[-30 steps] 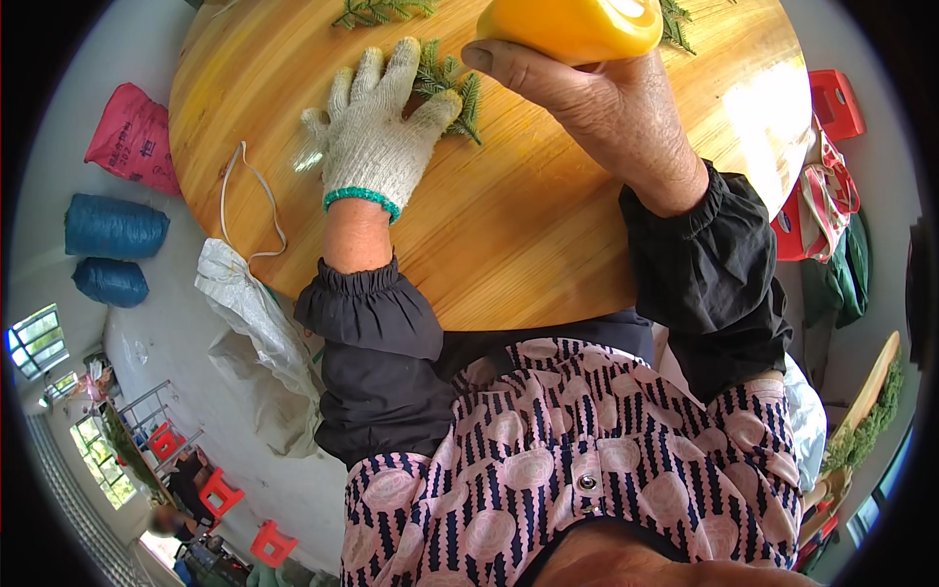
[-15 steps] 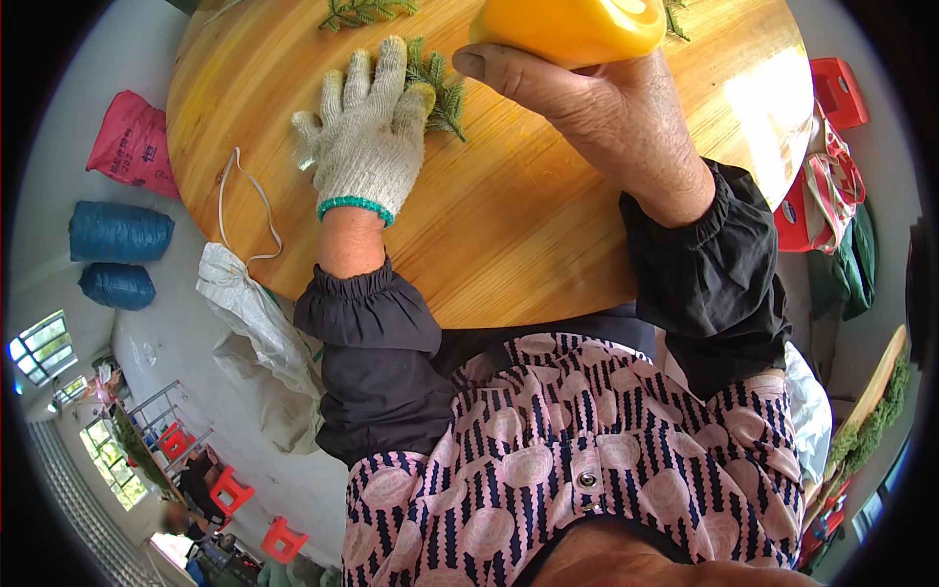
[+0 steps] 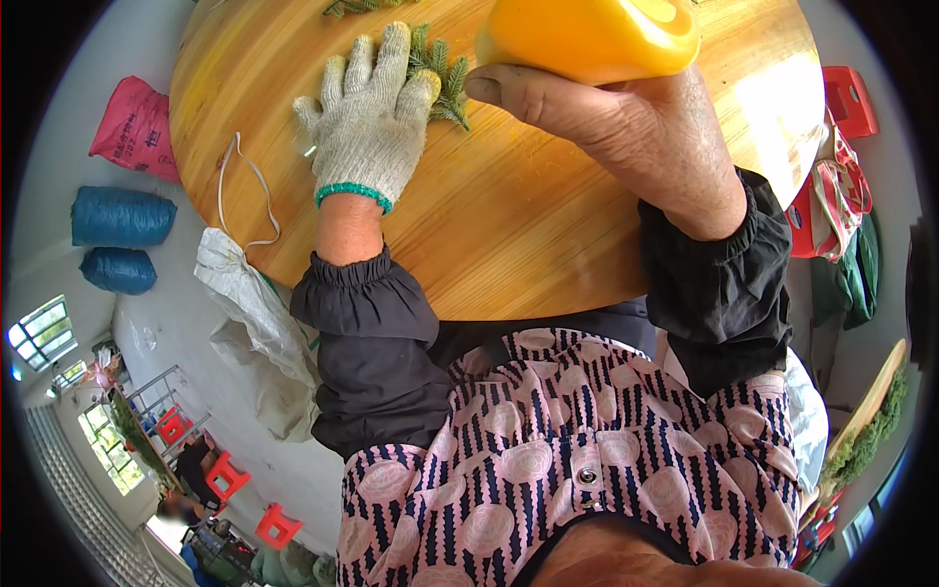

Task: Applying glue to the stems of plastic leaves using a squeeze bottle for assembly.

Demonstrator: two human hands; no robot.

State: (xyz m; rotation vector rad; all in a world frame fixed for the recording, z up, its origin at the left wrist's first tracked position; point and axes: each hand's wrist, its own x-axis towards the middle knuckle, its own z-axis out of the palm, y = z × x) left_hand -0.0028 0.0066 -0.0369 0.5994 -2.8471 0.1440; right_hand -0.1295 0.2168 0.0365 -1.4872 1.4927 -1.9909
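Note:
My left hand (image 3: 367, 127), in a whitish knitted work glove with a green cuff, lies palm down on the round wooden table (image 3: 509, 235) with its fingers spread. Beside and partly under its fingertips shows a green needle-leaved sprig (image 3: 445, 83); the glove hides part of it. My bare right hand (image 3: 626, 127) grips a yellow plastic bottle (image 3: 587, 39) above the table. The thumb runs along the bottle's near side, while the other fingers are hidden behind it. The bottle's far part runs out of the picture.
Another green sprig (image 3: 357, 6) lies at the table's far edge. A white cord (image 3: 269, 210) trails over the left rim beside a white sack (image 3: 230, 269). Left on the floor are a pink sack (image 3: 137, 132) and blue bundles (image 3: 122, 217). A red stool (image 3: 849, 103) stands at right.
My right hand and the yellow bottle have come slightly nearer and to the right. The gloved left hand stays flat beside the sprig; the whole view has shifted a little.

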